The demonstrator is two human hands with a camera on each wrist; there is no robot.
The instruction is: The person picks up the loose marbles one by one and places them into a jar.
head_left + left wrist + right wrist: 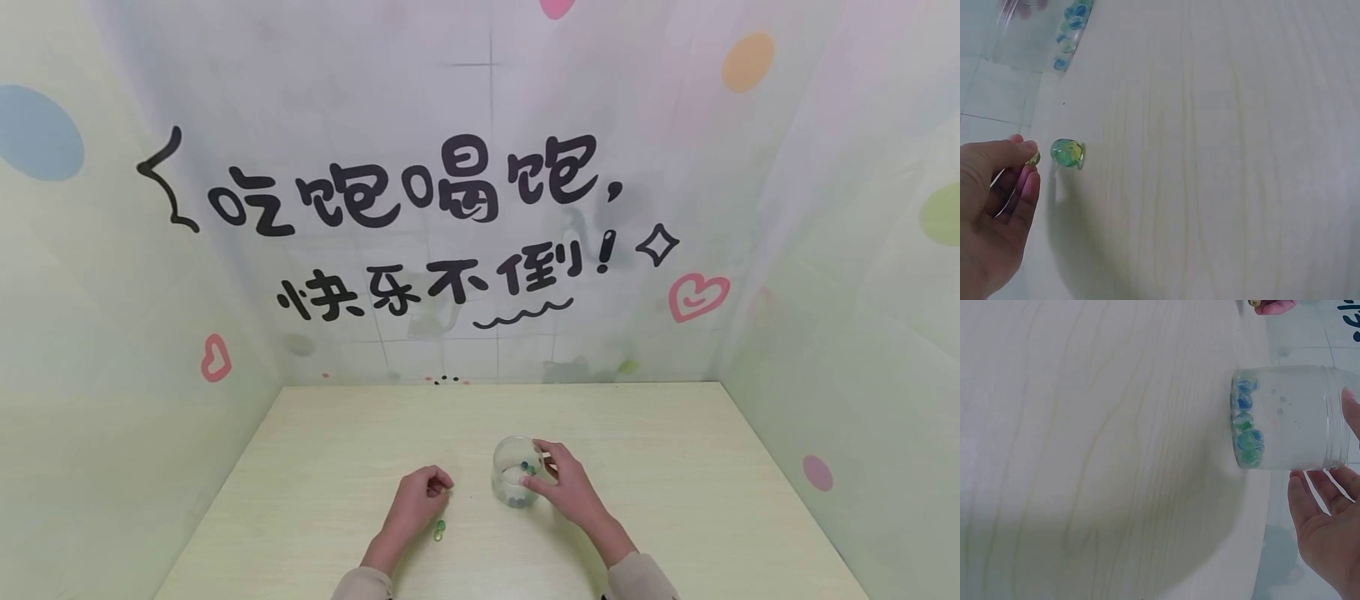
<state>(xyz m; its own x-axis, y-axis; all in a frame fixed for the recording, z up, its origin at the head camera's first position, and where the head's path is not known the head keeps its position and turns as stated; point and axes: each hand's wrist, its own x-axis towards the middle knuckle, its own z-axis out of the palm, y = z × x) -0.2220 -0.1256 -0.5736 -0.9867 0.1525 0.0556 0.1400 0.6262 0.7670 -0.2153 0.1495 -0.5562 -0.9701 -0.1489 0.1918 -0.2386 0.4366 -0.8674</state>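
My left hand [412, 502] pinches a small yellow-green marble [1035, 158] between thumb and fingertips, just above the table. Close to that hand, green and yellow-green glass marbles [440, 527] lie on the tabletop; they overlap in the left wrist view. A clear jar [1297, 419] stands upright to the right of them. Blue and green marbles [1245, 420] cover its bottom. My right hand [567, 486] holds the jar near its mouth, the thumb on the near side and the fingers on the far side. Part of the right hand is cut off in the right wrist view.
The pale wood-grain table [337, 450] runs back to a printed cloth wall [390, 100] with black lettering and hearts. Similar side walls [112, 375] flank it on the left and right.
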